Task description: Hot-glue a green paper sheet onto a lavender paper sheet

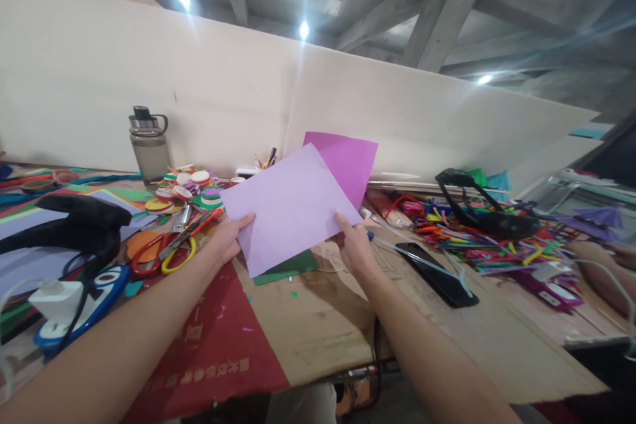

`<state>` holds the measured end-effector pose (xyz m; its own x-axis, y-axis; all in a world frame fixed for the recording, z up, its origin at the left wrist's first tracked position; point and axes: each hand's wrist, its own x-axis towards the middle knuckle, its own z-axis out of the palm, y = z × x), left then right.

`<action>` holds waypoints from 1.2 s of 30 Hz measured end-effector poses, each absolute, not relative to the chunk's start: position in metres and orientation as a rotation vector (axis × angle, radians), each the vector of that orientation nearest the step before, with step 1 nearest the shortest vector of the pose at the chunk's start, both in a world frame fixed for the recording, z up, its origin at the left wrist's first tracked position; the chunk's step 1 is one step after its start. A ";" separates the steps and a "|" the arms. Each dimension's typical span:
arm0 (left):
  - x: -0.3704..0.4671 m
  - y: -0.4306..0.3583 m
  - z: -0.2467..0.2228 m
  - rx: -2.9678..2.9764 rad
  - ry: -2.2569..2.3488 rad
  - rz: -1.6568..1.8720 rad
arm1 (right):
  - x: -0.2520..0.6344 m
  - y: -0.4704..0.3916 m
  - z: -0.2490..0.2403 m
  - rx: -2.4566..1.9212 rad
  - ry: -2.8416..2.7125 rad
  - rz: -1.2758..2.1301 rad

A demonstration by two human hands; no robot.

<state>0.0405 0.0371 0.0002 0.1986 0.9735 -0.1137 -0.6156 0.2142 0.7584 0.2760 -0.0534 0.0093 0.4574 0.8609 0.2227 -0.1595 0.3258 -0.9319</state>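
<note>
A pale lilac sheet of paper [293, 209] is held up above the table, tilted, between my two hands. My left hand [232, 236] pinches its left edge with the thumb on top. On the right edge, my right hand [354, 242] grips it the same way; the fingers beneath are mostly hidden. Behind the lilac sheet stands a magenta sheet of paper [350, 162], partly covered by it. Below lies a dark green sheet [291, 267] on the cardboard [318, 324]. Scissors with red and yellow handles [179, 255] lie left of my left hand.
A water bottle [150, 149] and several paper rolls [191, 182] stand at the back left. A power strip [106, 285] lies front left. To the right are a black phone [437, 275], colourful sticks [462, 232], black headgear [497, 215] and another person's arm [603, 275]. A white board [223, 73] rises behind.
</note>
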 end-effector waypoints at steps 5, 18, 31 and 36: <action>0.040 0.037 0.000 0.647 0.697 1.199 | 0.280 -0.052 0.012 -1.017 -0.811 0.739; 0.027 0.050 -0.001 0.659 0.840 1.183 | 0.291 -0.065 0.017 -1.406 -1.193 0.206; 0.022 0.054 -0.009 0.818 1.055 1.008 | 0.270 -0.062 -0.014 -1.671 -1.930 -0.166; 0.024 0.048 -0.008 0.939 1.076 1.091 | 0.259 -0.070 -0.017 -1.700 -2.191 0.049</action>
